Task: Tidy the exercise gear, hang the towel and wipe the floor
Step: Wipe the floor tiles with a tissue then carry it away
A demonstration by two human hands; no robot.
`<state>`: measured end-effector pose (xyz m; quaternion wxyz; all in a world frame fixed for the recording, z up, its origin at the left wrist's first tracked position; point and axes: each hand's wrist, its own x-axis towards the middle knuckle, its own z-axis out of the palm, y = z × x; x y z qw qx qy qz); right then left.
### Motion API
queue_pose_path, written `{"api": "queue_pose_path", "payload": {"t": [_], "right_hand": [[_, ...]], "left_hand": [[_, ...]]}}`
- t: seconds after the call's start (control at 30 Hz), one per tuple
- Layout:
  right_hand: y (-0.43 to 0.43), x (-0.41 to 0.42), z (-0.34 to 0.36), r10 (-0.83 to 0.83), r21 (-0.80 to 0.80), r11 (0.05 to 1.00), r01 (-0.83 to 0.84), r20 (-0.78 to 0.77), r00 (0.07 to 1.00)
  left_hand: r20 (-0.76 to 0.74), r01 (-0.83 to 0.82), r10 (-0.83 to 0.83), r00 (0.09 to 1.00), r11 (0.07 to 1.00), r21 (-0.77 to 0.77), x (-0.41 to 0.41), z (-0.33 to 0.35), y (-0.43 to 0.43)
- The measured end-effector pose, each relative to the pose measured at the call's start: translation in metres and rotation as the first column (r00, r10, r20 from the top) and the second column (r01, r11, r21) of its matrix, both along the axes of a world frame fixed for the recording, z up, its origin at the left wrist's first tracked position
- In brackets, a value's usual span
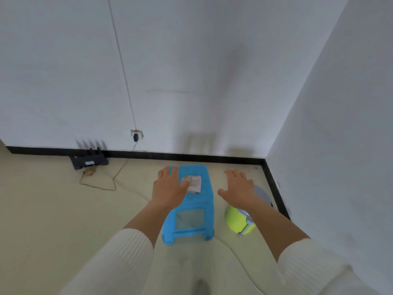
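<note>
The step in hand seems to be the taking of the folded cloth [194, 183], probably for wiping the floor [63, 209] (it could also be the towel to hang; I cannot decide this). The folded cloth lies flat on the seat of the blue stool [205, 201], on the far half of the seat and a little toward its left side.

The left hand [170, 184] is above the left edge of the stool, palm down, fingers straight and close together, holding nothing. Its thumb reaches to the left border of the cloth, but I cannot tell if it touches it. The right hand [239, 188] is to the right of the stool, apart from it, with the fingers spread and the thumb pointing toward the stool; it is also empty. It is above the green bucket [235, 218], which stands just beside the right side of the stool.

To do the step well, I would move the left hand a little to the right and pinch the whole folded stack, so that it does not open. The stool looks light, so a push from the side may shift it.
</note>
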<state>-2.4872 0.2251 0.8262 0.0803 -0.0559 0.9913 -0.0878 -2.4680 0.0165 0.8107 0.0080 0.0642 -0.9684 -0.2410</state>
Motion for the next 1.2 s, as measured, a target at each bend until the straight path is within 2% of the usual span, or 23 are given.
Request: {"api": "queue_pose_path", "payload": {"t": [0.17,0.33,0.7,0.87,1.07,1.13,1.2], "right_hand": [[0.009,-0.112,-0.031,-0.006,-0.002,1.000,0.006,0.094,0.996],[0.003,-0.171,-0.085,0.034,-0.011,0.999,-0.032,0.234,0.972],[-0.030,-0.257,-0.225,0.037,-0.011,0.999,-0.036,0.443,0.896],[-0.040,-0.280,-0.286,0.027,-0.012,1.000,-0.025,0.496,0.868],[-0.053,-0.298,-0.351,-0.099,-0.089,0.982,0.167,0.510,0.854],[-0.058,-0.298,-0.367,-0.172,-0.136,0.953,0.270,0.492,0.854],[-0.063,-0.297,-0.380,-0.244,-0.193,0.910,0.367,0.468,0.849]], "left_hand": [[0.075,-0.027,0.026,0.997,1.000,0.009,-0.096,-0.032,0.006],[0.224,-0.045,0.049,0.973,0.999,-0.026,-0.155,-0.085,-0.006],[0.474,-0.001,0.010,0.880,1.000,-0.019,-0.232,-0.228,-0.036],[0.523,0.012,-0.011,0.852,1.000,0.001,-0.251,-0.288,-0.044],[0.543,0.120,-0.082,0.835,0.992,-0.035,-0.257,-0.357,-0.043],[0.558,0.161,-0.107,0.823,0.986,-0.048,-0.250,-0.373,-0.045],[0.518,0.174,-0.114,0.848,0.982,-0.068,-0.244,-0.385,-0.045]]}}
